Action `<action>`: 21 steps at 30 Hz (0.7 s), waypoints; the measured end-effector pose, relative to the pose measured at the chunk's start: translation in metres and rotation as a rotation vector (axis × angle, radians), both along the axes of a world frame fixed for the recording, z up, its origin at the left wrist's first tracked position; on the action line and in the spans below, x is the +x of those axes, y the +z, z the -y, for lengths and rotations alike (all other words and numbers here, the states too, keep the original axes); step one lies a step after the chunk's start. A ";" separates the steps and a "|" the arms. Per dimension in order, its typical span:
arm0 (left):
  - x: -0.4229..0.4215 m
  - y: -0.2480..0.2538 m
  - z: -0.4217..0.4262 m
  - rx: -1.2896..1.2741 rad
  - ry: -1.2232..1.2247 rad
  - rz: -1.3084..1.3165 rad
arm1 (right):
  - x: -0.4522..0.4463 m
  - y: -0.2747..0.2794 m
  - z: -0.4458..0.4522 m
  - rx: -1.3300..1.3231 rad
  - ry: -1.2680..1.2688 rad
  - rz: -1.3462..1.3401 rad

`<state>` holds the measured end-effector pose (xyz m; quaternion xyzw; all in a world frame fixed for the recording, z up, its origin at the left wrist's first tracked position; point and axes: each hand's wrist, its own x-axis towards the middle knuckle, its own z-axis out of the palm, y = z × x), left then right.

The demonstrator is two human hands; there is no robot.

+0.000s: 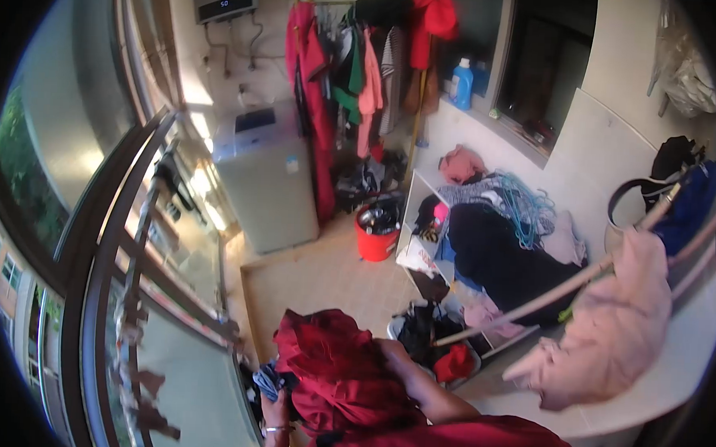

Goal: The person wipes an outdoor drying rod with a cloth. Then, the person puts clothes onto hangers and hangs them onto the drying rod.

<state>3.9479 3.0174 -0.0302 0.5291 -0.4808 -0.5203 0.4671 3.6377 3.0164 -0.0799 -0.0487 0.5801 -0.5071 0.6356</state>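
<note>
A person is holding a large, crumpled bundle of dark red cloth (332,370) between the left hand (275,409) and the right hand (390,355). The left hand, with a silvery bracelet (275,429) circling its wrist, is curling its fingers around a small blue-grey cloth (267,379) at the bundle's left edge. The right hand is reaching in from the other side and disappearing among the red folds, so how far its fingers are opening or closing cannot be told. Below the right forearm, more dark red fabric (460,445) is lying across; whether it is belonging to a sleeve or to the bundle is unclear

Just ahead and to the right of the right hand, a tub (391,327) is holding dark clothes and a red cloth (454,363), and a wooden pole (530,311) is slanting away from it. Farther right, a pale pink garment (605,338) is hanging down against a white bench (670,389). Beyond the tub, a black cloth (500,254) and blue hangers (526,207) are lying heaped with other clothes

Ahead of the hands, a red bucket (376,244) is standing on the floor (323,282); farther ahead are standing a washing machine (264,187), on the left, and hanging clothes (370,88)
</note>
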 end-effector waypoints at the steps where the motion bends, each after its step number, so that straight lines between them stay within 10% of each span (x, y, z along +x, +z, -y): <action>1: -0.017 0.003 0.027 0.014 -0.006 0.002 | -0.016 -0.001 0.025 -0.022 0.041 -0.118; 5: -0.068 0.027 0.112 0.048 -0.048 0.080 | -0.065 -0.021 0.093 -0.274 0.183 -0.633; 8: -0.111 0.050 0.162 0.113 -0.032 0.063 | -0.097 -0.010 0.149 -0.155 0.130 -0.539; 10: -0.132 0.039 0.203 0.089 -0.085 0.046 | -0.105 0.092 0.174 0.070 -0.296 0.023; 18: -0.245 0.022 0.381 0.056 -0.294 0.041 | -0.197 0.099 0.279 0.179 -0.310 -0.087; 21: -0.298 0.025 0.436 0.066 -0.378 0.008 | -0.241 0.091 0.318 -0.070 -0.616 0.293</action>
